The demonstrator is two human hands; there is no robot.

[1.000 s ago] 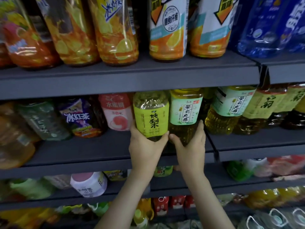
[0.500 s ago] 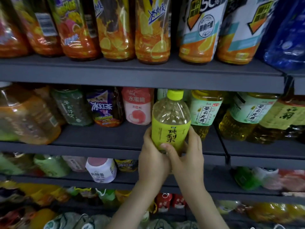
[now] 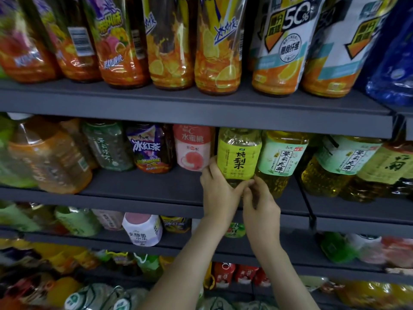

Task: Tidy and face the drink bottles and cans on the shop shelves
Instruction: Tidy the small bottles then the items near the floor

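- bottle (image 3: 238, 156) with the yellow-green label, where is it sitting?
- it is standing upright on the middle shelf (image 3: 143, 193), near the front edge, with its label facing out. it is sitting between the pink bottle (image 3: 193, 148) on its left and the pale green bottle (image 3: 280, 159) on its right, just beside both.
- what is the left hand (image 3: 220, 193) doing?
- it is gripping the bottle low on its left side, fingers curling round behind and thumb lying across the front under the label.
- and the right hand (image 3: 260, 205)?
- it is holding the bottle's base from the right, fingers bending in against it, fingertips touching the left thumb.
- anything else showing on that shelf?
- a purple bottle (image 3: 149, 148) is standing left of the pink one. the bottles at the far left are showing too blurred to read.
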